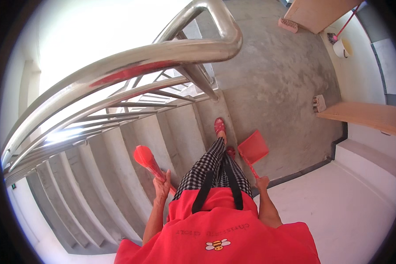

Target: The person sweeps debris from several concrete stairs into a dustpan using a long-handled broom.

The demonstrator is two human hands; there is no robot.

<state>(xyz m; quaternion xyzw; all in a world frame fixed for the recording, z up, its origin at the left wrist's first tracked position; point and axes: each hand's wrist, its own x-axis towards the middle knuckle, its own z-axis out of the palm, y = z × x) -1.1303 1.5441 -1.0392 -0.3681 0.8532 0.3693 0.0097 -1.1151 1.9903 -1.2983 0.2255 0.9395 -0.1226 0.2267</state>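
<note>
My left hand [161,185] is closed around the red handle of a long red implement [148,159], which has a rounded, widened end; I cannot tell its exact kind. This end hangs over the concrete stairs [132,161]. In my right hand [261,182] is the thin handle of a red plastic dustpan [254,147], whose flat pan lies out over the grey landing floor. My feet, in red clogs [219,126], are at the stair and landing edge, between the two tools.
A stainless steel handrail [171,52] curves along the stairs. Beyond, on the landing [267,76], are two wooden doors [366,115], a pink perforated brick [288,25], another block [319,103], a mop [332,38] and a white bucket [341,49]. A white wall [323,211] stands at right.
</note>
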